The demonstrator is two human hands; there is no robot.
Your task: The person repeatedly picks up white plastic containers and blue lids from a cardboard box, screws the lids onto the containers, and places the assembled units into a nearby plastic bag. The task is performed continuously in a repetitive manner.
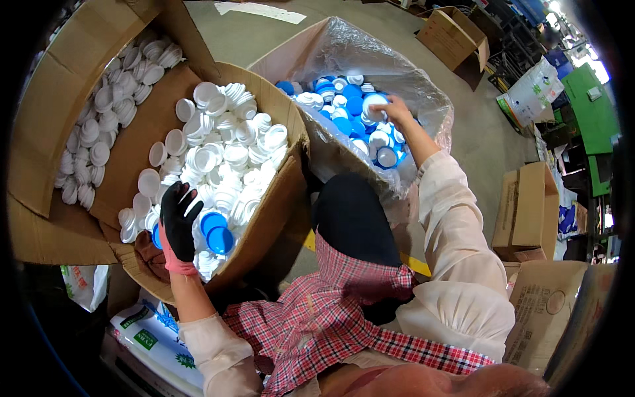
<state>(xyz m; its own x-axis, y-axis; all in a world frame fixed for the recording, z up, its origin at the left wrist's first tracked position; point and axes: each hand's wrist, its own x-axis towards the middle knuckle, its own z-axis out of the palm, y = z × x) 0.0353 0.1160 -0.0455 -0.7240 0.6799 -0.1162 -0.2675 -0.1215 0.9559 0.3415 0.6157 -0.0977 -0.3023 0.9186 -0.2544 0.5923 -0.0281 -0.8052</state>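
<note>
My left hand (177,225), in a black glove with a pink cuff, is over the near left part of a cardboard box (254,248). Its fingers are apart and nothing shows in them. White plastic lids (228,152) fill this box in a loose heap, with a few blue lids (219,239) just right of the glove. My bare right hand (399,112) pinches a white lid (376,114) by its edge. It is over a second box (430,86) lined with clear plastic, where blue and white lids (342,126) lie mixed.
Another cardboard section (40,152) with white lids (126,92) adjoins at the far left. Printed sacks (155,337) lie at the lower left. Cardboard boxes (526,208) stand along the right, near a green machine or table (589,109). An open carton (450,36) sits on the floor at the back.
</note>
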